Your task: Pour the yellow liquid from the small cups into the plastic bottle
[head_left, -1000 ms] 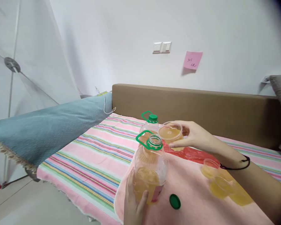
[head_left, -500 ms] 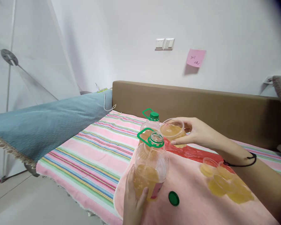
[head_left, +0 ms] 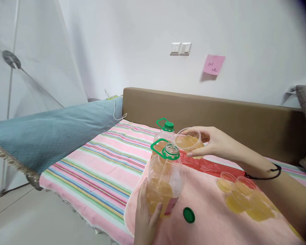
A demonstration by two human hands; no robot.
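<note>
My left hand [head_left: 148, 212] is wrapped round the lower side of a large clear bottle [head_left: 165, 190] of yellow-orange drink, which has a green carrying ring and an uncapped mouth. With my right hand [head_left: 209, 143] I grip a clear plastic cup [head_left: 188, 140] holding some of the same drink. The cup is tipped toward the bottle, its rim beside and just above the open mouth; liquid streaks show inside the neck. Behind stands a second bottle [head_left: 169, 126] with its green cap on. A loose green cap [head_left: 189, 215] lies on the pink mat near the open bottle.
Several clear cups [head_left: 241, 199] of yellow drink stand together at the right, under my right forearm. Red plastic film [head_left: 209, 165] lies behind the pink mat [head_left: 206, 207]. The striped cloth [head_left: 99, 156] spreads left, and a brown headboard [head_left: 206, 112] runs along the back.
The drink in the tilted cup looks slightly lower. Both hands keep their holds and almost the same places; the whole view has shifted a little.
</note>
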